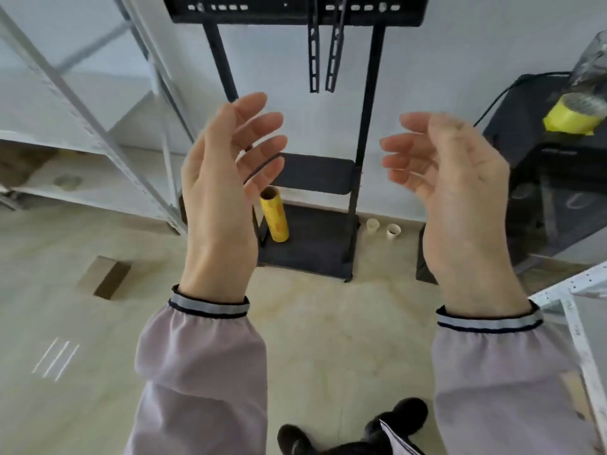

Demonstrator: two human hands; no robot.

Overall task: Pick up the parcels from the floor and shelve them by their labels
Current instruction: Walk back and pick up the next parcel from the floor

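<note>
My left hand (226,185) and my right hand (456,192) are raised side by side at chest height, palms turned toward each other, fingers spread and slightly curled, holding nothing. A small brown cardboard parcel (105,277) lies on the pale floor to the lower left, well below and left of my left hand. The white metal shelving unit (98,133) stands at the left, with a brown parcel (19,165) partly visible on its lower shelf at the left edge.
A black TV stand (312,178) stands against the wall straight ahead, with a yellow roll (275,215) on its base. Two paper cups (382,228) sit on the floor beside it. A dark cabinet with yellow tape (571,116) is at right; another white shelf corner (571,303) is lower right.
</note>
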